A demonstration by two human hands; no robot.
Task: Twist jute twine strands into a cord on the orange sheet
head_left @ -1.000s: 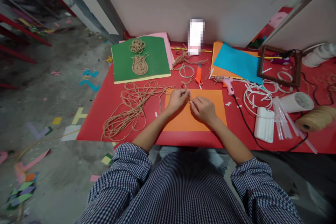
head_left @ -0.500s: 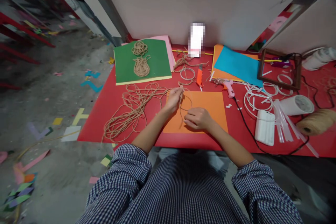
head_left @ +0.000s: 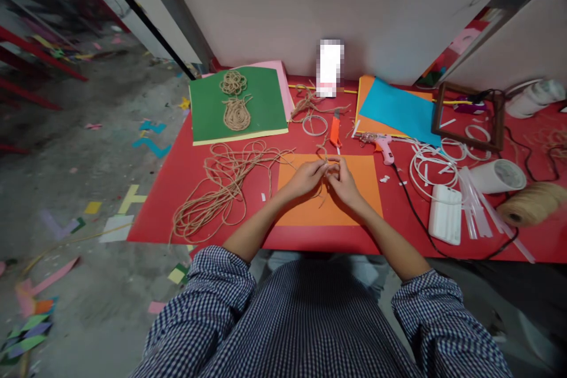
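Observation:
Above an orange sheet [head_left: 349, 204] my left hand [head_left: 309, 178] and my right hand [head_left: 343, 183] meet, fingertips close together. Both are closed in a pinch on a piece of brown jute twine [head_left: 322, 199], whose thin ends hang below and stick out past the fingers. The exact grip between the fingertips is partly hidden. A long loose tangle of twine [head_left: 217, 189] lies on the red table left of my left hand. Two twine pieces rest on a green sheet [head_left: 266, 100]: a loopy cluster [head_left: 233, 82] and a tight coil [head_left: 237, 114].
Behind my hands lie an orange cutter [head_left: 335, 131] and a white ring [head_left: 315, 125]. To the right are a pink glue gun [head_left: 384, 147] with a black cord, white tubing [head_left: 420, 168], a white box [head_left: 445, 214], glue sticks [head_left: 473, 207], a twine spool [head_left: 534, 204] and a wooden frame [head_left: 500, 124].
My right hand has moved up to meet my left hand. The left has shifted slightly right and down, and both now pinch the twine together.

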